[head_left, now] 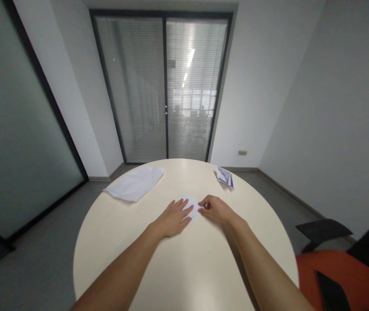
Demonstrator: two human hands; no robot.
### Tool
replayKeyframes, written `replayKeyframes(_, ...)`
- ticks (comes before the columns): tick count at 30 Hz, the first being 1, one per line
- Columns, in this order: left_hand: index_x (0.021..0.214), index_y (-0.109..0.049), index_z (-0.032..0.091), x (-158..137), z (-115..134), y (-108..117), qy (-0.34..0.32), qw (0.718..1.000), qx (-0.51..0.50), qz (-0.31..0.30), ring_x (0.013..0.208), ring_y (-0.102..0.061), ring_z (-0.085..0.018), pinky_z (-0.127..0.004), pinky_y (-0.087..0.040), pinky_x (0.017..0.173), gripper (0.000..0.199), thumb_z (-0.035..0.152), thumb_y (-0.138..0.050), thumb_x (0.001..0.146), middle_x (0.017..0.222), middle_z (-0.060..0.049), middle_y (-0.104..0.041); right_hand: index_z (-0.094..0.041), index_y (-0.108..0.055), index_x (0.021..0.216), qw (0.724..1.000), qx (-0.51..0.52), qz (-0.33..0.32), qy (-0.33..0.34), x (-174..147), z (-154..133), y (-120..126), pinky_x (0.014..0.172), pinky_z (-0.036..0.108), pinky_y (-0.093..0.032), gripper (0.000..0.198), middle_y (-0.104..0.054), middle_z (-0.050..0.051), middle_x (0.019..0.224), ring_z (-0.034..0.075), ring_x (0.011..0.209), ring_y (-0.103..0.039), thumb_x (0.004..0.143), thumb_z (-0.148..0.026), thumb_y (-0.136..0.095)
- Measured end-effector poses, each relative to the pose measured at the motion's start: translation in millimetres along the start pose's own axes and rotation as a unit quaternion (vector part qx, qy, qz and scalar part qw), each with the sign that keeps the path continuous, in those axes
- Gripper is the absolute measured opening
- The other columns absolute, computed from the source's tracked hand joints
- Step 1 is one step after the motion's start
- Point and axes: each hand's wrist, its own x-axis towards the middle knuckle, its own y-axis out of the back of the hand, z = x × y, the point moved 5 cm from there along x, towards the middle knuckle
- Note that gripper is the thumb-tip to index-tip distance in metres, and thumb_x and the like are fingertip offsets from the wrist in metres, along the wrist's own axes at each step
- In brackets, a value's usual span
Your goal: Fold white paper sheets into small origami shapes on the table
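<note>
On the round, cream, smooth-topped table, near its middle, we see 1 small, angular, white piece of paper, flat and partly covered. Our left hand lies across it, fingers spread; our right hand pinches its edge between thumb and forefinger.

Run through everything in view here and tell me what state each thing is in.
Small white paper: lying down, partly covered.
Left hand: spread flat over that paper.
Right hand: curled, at its right edge.
Large white sheet: opened out, lightly creased.
Blue-marked paper: folded.
Blinds: lowered.
</note>
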Motion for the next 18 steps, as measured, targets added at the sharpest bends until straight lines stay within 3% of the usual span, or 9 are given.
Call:
replayKeyframes(5, 0.153, -0.035, 0.024, -1, 5, 4, -0.012, 1.000, -0.001, 0.007, 0.153, -0.017, -0.024, -0.049, -0.015, 0.122, 0.057, 0.049, -0.027, 0.103, 0.164, -0.010, -0.023, -0.017, -0.077, 0.097, 1.000, -0.007, 0.006, -0.008, 1, 0, -1, 0.076, 0.028, -0.049, 0.023, -0.072, 0.010, 0.097, 0.020, 0.083, -0.065, 0.081, -0.032, -0.068)
replayKeyframes(12, 0.151, -0.039, 0.027, -2, 6, 7, -0.013, 1.000, -0.014, 0.020, 0.151, -0.024, -0.025, -0.049, -0.017, 0.122, 0.056, 0.049, -0.035, 0.101, 0.163, -0.008, -0.028, -0.019, -0.075, 0.111, 0.996, -0.039, 0.018, 0.078, 0, -23, -6, 0.093, 0.032, -0.045, 0.030, -0.070, 0.011, 0.110, 0.023, 0.101, -0.062, 0.091, -0.027, -0.056)
replayKeyframes(18, 0.146, -0.049, 0.026, -3, 9, 13, -0.046, 0.998, -0.031, 0.029, 0.148, -0.031, -0.027, -0.046, -0.023, 0.122, 0.053, 0.046, -0.044, 0.097, 0.160, -0.008, -0.035, -0.018, -0.075, 0.112, 0.997, -0.030, 0.029, 0.071, -1, -21, -7, 0.094, 0.033, -0.045, 0.030, -0.071, 0.011, 0.108, 0.023, 0.102, -0.062, 0.092, -0.024, -0.053)
